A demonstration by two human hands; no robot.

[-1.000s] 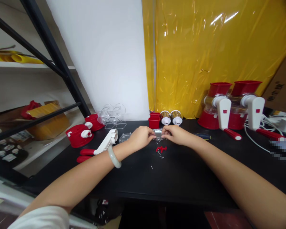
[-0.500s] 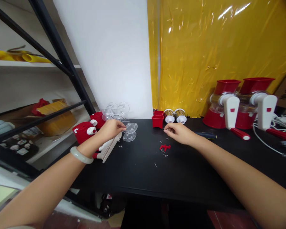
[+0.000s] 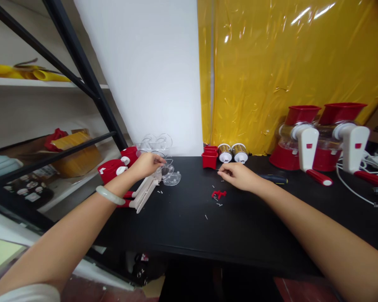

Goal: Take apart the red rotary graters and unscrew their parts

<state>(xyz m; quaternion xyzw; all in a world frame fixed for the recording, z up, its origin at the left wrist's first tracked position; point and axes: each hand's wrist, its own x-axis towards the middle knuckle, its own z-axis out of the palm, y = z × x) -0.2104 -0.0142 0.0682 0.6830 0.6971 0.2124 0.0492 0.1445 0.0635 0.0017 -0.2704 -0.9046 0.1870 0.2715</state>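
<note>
My left hand (image 3: 149,164) is pinched closed at the edge of a clear plastic part (image 3: 167,170). Another clear plastic part (image 3: 172,179) lies flat just in front of it. White crank handles (image 3: 144,193) with red grips rest under my left wrist, beside two red bases (image 3: 111,170). My right hand (image 3: 234,174) hovers low over the table, thumb and index finger together on a thin pale piece that looks like a screw (image 3: 218,170). Below it lie a small red plastic part (image 3: 219,194) and several loose screws (image 3: 219,204).
Red hoppers (image 3: 209,159) and two metal grater drums (image 3: 238,152) stand at the back of the black table (image 3: 189,235). A dark-handled tool (image 3: 273,179) lies behind my right wrist. Two assembled rotary graters (image 3: 297,138) stand at right, near white cables (image 3: 354,191). A shelf rack (image 3: 102,113) borders the left.
My left hand has risen slightly, and the rear clear part has shifted left with it, showing more of the front one. My right hand stays nearly in place.
</note>
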